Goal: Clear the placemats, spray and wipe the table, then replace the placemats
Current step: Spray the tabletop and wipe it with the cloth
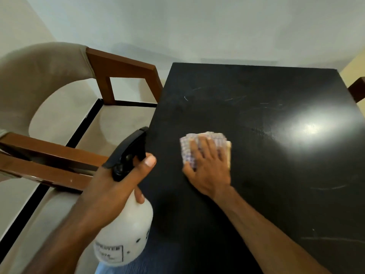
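A black table [256, 107] fills the right half of the view, with faint smears and a bright glare on its top. My right hand [207, 165] lies flat with spread fingers on a folded checked cloth [185, 147], pressing it onto the tabletop near the left edge. My left hand [118, 184] grips the neck of a white spray bottle [126, 230] with a black trigger head [128, 151], held just off the table's left edge. No placemats are in view.
A wooden-framed armchair [122, 66] with beige upholstery stands close against the table's left side. A pale wall lies beyond the table's far edge. A dark wooden piece [358, 88] shows at the far right edge.
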